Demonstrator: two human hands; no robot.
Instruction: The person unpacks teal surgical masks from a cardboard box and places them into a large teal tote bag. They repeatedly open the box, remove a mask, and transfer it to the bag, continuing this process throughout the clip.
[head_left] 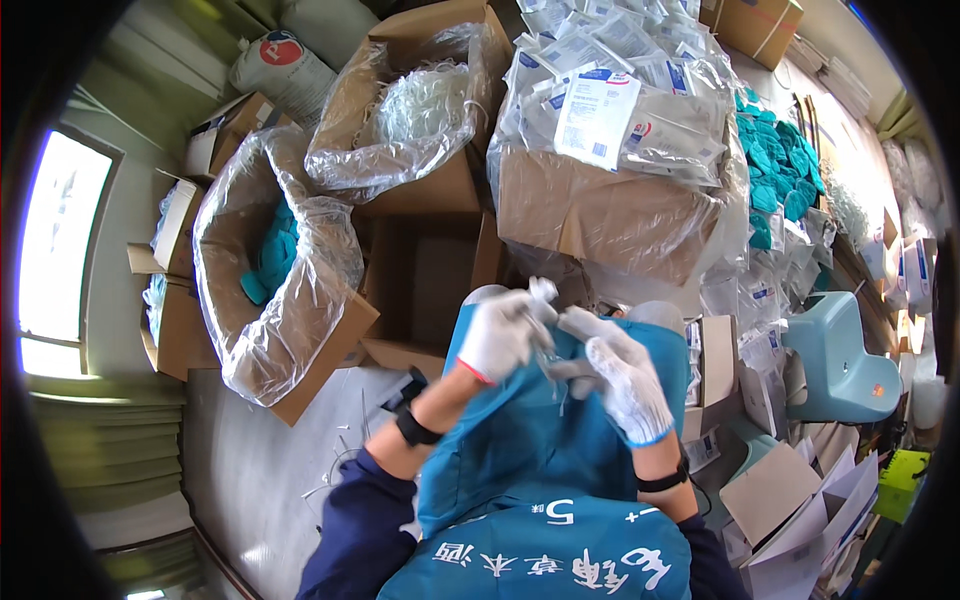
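Over my lap, on the blue-green apron [480,440], both hands in white knit gloves are close together. My left hand [503,335], with a red cuff edge, is closed; a small whitish, translucent piece [542,290] sticks up at its fingertips. Facing it, my right hand [622,375], with a blue cuff edge, has its fingers bent in and closed. Thin translucent strands hang between the hands, too blurred to name. Beyond my knees stands a large carton [610,210] heaped with clear sealed packets [675,130], with a white printed packet [597,115] on top.
At left, a plastic-lined carton [290,340] holds teal pieces [275,255]. Another lined carton [420,190] holds clear tangled tubing [425,100]. Between them is an open brown box [425,270]. To the right are a light-blue plastic stool [840,360], a teal heap [780,160] and cardboard sheets [790,500].
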